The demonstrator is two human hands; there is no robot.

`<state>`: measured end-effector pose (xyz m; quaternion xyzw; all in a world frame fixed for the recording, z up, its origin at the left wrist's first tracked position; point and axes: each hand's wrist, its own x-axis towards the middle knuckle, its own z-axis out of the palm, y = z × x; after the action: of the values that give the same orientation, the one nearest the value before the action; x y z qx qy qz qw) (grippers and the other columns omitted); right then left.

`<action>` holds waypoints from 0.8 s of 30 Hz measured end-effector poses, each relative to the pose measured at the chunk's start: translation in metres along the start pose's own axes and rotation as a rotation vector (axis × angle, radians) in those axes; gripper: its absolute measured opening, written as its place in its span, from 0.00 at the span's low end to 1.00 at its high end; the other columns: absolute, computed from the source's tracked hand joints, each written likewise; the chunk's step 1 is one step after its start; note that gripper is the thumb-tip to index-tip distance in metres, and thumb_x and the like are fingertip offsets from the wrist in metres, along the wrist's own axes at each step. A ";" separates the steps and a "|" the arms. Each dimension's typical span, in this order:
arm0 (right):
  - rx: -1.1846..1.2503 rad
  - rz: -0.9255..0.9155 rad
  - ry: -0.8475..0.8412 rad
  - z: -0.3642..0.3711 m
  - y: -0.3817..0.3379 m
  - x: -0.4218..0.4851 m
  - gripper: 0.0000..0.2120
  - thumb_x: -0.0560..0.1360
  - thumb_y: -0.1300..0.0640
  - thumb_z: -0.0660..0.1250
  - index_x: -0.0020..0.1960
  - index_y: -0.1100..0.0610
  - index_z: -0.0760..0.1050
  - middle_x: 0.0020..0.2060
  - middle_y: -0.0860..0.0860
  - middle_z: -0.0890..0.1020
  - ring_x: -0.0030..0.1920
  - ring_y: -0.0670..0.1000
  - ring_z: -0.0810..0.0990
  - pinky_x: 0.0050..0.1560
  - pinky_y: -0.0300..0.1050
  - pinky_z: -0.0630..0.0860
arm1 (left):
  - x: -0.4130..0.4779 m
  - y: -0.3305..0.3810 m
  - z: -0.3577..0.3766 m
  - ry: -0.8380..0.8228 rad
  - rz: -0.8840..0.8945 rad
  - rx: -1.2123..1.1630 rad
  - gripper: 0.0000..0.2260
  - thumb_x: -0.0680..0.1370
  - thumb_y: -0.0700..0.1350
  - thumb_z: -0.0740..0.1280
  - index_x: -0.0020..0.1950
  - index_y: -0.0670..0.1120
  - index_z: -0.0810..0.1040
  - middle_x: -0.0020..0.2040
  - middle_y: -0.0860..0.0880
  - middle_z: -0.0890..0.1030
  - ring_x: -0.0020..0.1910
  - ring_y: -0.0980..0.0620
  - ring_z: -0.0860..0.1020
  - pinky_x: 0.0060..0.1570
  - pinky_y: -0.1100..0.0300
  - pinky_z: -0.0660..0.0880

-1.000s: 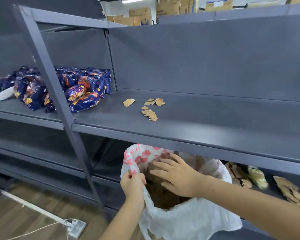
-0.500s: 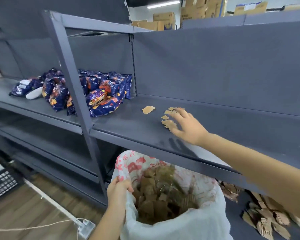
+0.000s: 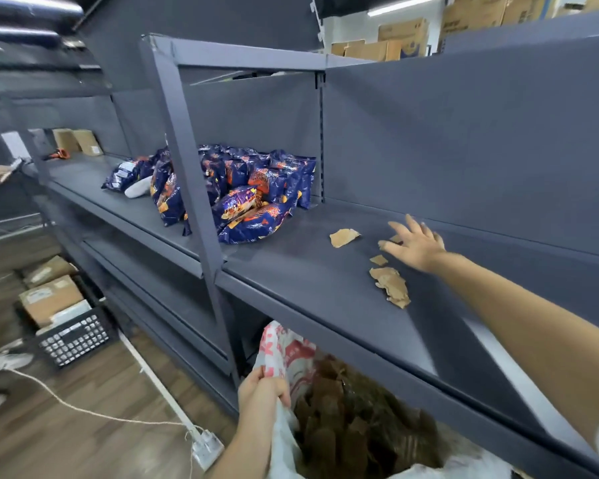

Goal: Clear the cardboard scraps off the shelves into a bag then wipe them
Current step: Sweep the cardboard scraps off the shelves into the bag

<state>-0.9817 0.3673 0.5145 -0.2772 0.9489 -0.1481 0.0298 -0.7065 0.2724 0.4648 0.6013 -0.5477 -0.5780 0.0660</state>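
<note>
Brown cardboard scraps lie on the dark grey shelf (image 3: 312,271): one flat piece (image 3: 342,237) to the left, a small piece (image 3: 378,260), and a crumpled pile (image 3: 392,285) nearer the front. My right hand (image 3: 414,248) reaches over the shelf with fingers spread, resting on or just above scraps near the back; some scraps under it are hidden. Below the shelf, my left hand (image 3: 261,387) grips the rim of a white and red plastic bag (image 3: 284,354) that holds many cardboard scraps.
Blue snack packets (image 3: 249,198) are piled on the same shelf to the left, past a grey upright post (image 3: 187,167). Cardboard boxes (image 3: 49,299) and a black crate (image 3: 73,337) sit on the wooden floor. A power strip (image 3: 206,447) and cord lie near the shelf foot.
My right hand came out of the bag and reached up onto the shelf, then slid further toward the back scraps. The view swung left. My left hand kept hold of the bag.
</note>
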 end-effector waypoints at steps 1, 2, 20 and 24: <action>-0.005 0.007 -0.019 0.000 -0.001 0.005 0.31 0.78 0.37 0.52 0.76 0.46 0.50 0.77 0.50 0.45 0.77 0.56 0.42 0.75 0.55 0.42 | 0.000 -0.001 0.001 -0.003 0.001 -0.003 0.26 0.73 0.23 0.61 0.69 0.39 0.69 0.69 0.40 0.70 0.68 0.39 0.67 0.60 0.53 0.71; -0.004 0.016 -0.041 0.001 -0.003 0.009 0.31 0.78 0.37 0.51 0.77 0.47 0.49 0.77 0.50 0.45 0.77 0.56 0.42 0.75 0.55 0.42 | 0.000 -0.001 0.002 -0.002 0.006 0.006 0.26 0.73 0.23 0.61 0.69 0.39 0.69 0.69 0.40 0.70 0.69 0.39 0.67 0.62 0.53 0.70; -0.180 -0.177 -0.174 0.024 -0.028 -0.052 0.31 0.76 0.33 0.47 0.76 0.43 0.49 0.77 0.48 0.47 0.77 0.56 0.43 0.73 0.59 0.40 | -0.008 -0.010 0.002 0.021 0.063 -0.032 0.28 0.74 0.23 0.59 0.72 0.40 0.66 0.71 0.40 0.68 0.70 0.39 0.66 0.61 0.51 0.71; -0.212 -0.194 -0.159 0.028 -0.036 -0.074 0.30 0.77 0.34 0.46 0.76 0.44 0.48 0.77 0.49 0.48 0.77 0.56 0.45 0.74 0.60 0.42 | -0.012 -0.015 0.003 0.004 0.099 -0.123 0.25 0.74 0.24 0.59 0.69 0.38 0.69 0.68 0.39 0.71 0.67 0.38 0.68 0.54 0.53 0.72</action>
<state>-0.8967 0.3710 0.4962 -0.3797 0.9227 -0.0271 0.0611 -0.6964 0.2885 0.4602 0.5693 -0.5401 -0.6055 0.1326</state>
